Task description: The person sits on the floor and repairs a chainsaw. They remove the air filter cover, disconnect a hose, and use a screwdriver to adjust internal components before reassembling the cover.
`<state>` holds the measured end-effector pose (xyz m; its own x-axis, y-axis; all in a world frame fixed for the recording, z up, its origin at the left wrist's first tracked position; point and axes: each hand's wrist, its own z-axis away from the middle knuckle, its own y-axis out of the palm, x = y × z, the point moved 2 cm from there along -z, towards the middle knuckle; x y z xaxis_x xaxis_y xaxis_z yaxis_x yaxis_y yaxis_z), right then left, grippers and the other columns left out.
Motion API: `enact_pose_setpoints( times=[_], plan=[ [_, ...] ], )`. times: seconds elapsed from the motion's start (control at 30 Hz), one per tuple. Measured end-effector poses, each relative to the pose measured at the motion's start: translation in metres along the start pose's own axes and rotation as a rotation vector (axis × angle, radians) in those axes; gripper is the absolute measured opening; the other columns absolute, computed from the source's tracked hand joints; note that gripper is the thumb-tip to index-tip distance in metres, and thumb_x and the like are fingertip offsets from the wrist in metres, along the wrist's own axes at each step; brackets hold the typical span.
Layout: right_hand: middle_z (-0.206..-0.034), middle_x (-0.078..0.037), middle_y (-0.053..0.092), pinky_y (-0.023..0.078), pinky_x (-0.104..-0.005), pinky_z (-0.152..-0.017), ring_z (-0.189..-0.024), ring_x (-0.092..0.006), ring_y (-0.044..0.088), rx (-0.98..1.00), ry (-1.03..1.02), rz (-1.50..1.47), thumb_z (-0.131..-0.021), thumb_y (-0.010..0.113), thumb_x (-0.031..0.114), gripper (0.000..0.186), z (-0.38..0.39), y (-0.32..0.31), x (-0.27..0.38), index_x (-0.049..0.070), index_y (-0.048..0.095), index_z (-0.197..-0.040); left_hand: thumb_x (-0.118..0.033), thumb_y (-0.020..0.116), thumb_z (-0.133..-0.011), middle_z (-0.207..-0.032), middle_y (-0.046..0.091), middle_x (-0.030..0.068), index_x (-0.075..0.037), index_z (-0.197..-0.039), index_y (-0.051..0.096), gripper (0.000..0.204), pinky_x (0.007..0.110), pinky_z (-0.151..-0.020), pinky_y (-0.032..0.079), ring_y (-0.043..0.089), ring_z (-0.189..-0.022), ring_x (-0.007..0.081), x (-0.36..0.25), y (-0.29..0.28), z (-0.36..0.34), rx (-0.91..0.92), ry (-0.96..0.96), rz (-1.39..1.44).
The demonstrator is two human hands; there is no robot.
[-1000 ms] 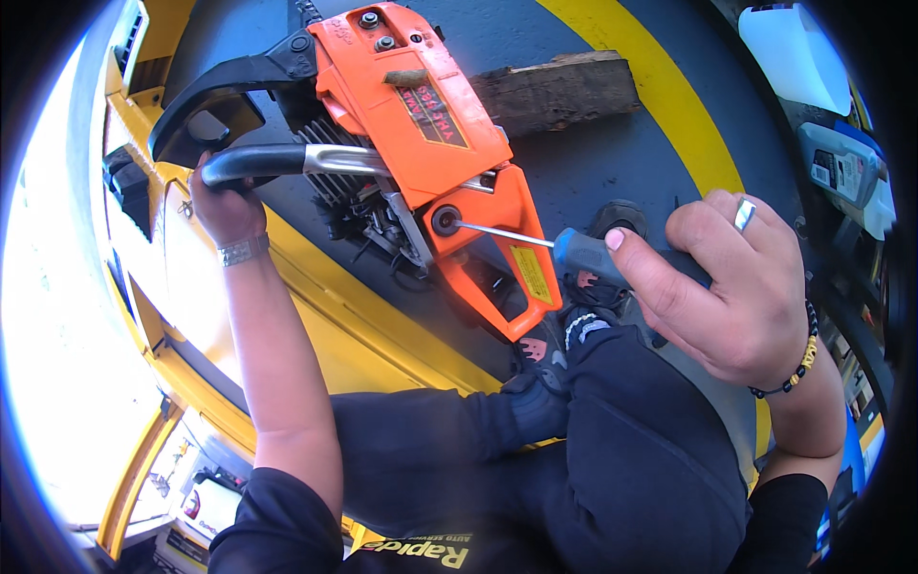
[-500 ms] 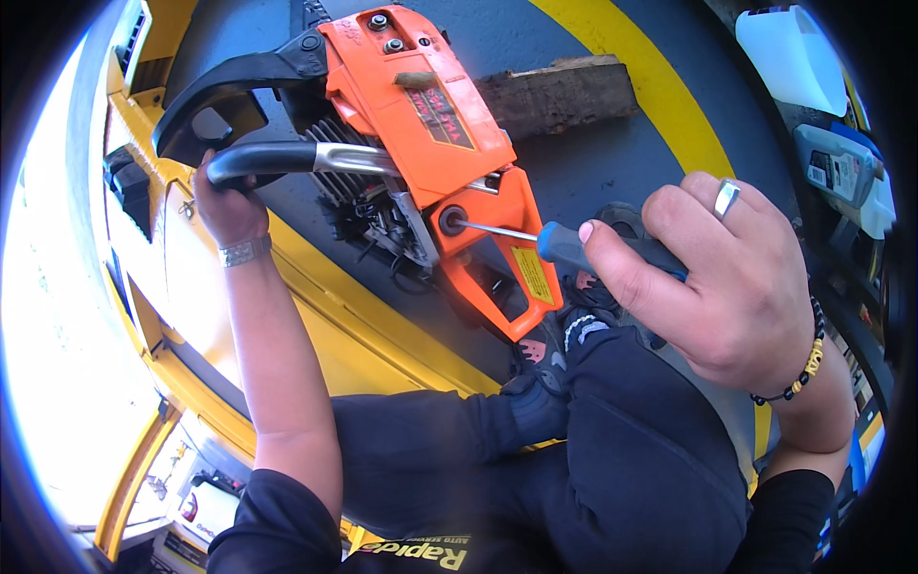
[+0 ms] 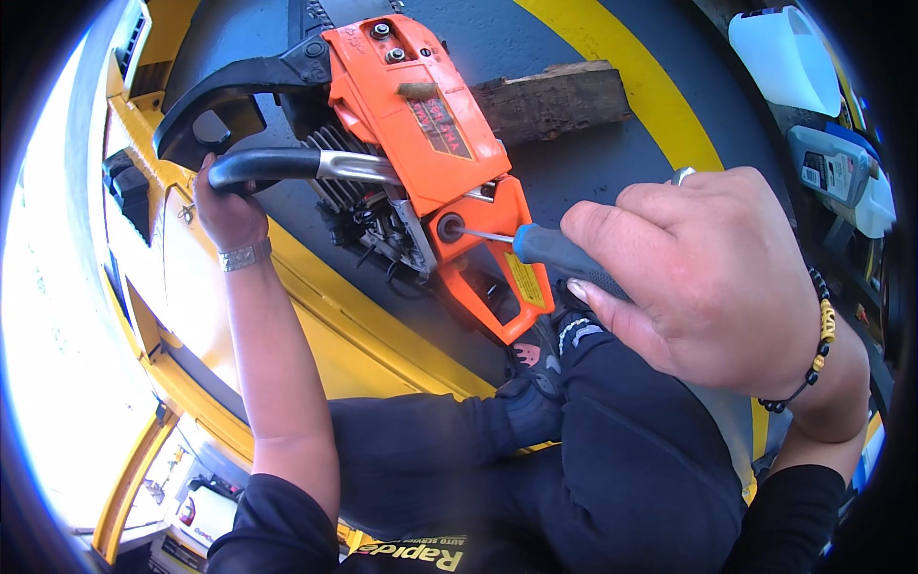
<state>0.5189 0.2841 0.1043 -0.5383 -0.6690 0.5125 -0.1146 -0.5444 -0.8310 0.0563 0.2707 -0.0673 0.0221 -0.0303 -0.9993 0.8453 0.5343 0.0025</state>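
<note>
An orange chainsaw (image 3: pixel 421 115) is tilted over the floor, its finned cylinder and engine parts (image 3: pixel 368 215) exposed. My left hand (image 3: pixel 228 209) is wrapped round the black front handle (image 3: pixel 263 167) of the saw, partly hidden behind it. My right hand (image 3: pixel 693 273) is closed round the grey and blue grip of a screwdriver (image 3: pixel 564 256). The screwdriver's thin shaft points left, its tip inside a dark round hole (image 3: pixel 449 227) in the orange rear housing. What the tip meets in the hole is hidden. Below it lies the orange rear handle (image 3: pixel 521 320).
A rough wooden block (image 3: pixel 555 100) lies behind the saw on the grey floor, beside a yellow painted stripe (image 3: pixel 660 96). Yellow metal framing (image 3: pixel 335 316) runs along the left. White and grey plastic containers (image 3: pixel 784 62) stand at the far right. My knees are bent in front.
My right hand has rolled round the screwdriver, its knuckles now turned upward and the thumb lower. The screwdriver's grip has shifted slightly left. My left hand keeps its hold.
</note>
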Motion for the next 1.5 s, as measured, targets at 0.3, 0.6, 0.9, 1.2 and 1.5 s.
enact_pose_setpoints(
  times=[0.3,0.6,0.9,1.2,1.5],
  plan=[
    [-0.084,-0.011,0.061,0.048,-0.0360,-0.067,-0.071,-0.0260,0.060,-0.177,0.028,-0.004,-0.079,0.077,0.015,0.045,0.037,-0.014,-0.006,0.002,0.066,-0.121,-0.028,0.049,-0.102,-0.088,0.070,0.0142,-0.001,-0.096,0.065,0.032,0.032,-0.075,0.050,0.065,-0.080,0.0225,0.001,0.001,0.001,-0.028,-0.065,0.076],
    [-0.116,-0.018,0.069,0.050,-0.0321,-0.094,-0.104,-0.0219,0.066,-0.440,0.704,-0.635,-0.097,0.064,0.011,0.042,0.122,0.109,-0.081,-0.003,0.060,-0.137,-0.025,0.045,-0.100,-0.083,0.064,0.0149,0.001,-0.085,0.063,0.035,0.038,-0.086,0.046,0.059,-0.089,0.0275,0.009,-0.009,-0.028,0.181,-0.082,0.160],
    [-0.115,-0.013,0.069,0.050,-0.0284,-0.088,-0.098,-0.0170,0.065,-0.488,0.869,-0.752,-0.095,0.068,0.008,0.046,0.152,0.185,-0.081,-0.002,0.060,-0.139,-0.029,0.041,-0.102,-0.071,0.051,0.0104,-0.002,-0.070,0.055,0.045,0.040,-0.081,0.036,0.044,-0.081,0.0255,0.008,-0.004,-0.038,0.315,0.059,-0.002],
    [-0.119,-0.018,0.071,0.051,-0.0303,-0.093,-0.103,-0.0197,0.068,-0.762,0.950,-0.637,-0.100,0.066,0.019,0.046,0.158,0.215,-0.107,-0.001,0.059,-0.141,-0.031,0.044,-0.098,-0.071,0.049,0.0089,-0.002,-0.067,0.053,0.043,0.038,-0.078,0.034,0.042,-0.079,0.0233,0.013,-0.016,-0.042,0.352,0.021,0.029],
    [-0.113,-0.014,0.070,0.050,-0.0307,-0.092,-0.102,-0.0200,0.066,-0.784,0.722,-0.760,-0.093,0.065,0.008,0.037,0.143,0.192,-0.099,0.000,0.065,-0.130,-0.034,0.047,-0.090,-0.067,0.048,0.0103,-0.002,-0.066,0.054,0.041,0.041,-0.081,0.033,0.042,-0.080,0.0250,0.023,-0.038,-0.051,0.337,-0.010,0.068]
  ],
)
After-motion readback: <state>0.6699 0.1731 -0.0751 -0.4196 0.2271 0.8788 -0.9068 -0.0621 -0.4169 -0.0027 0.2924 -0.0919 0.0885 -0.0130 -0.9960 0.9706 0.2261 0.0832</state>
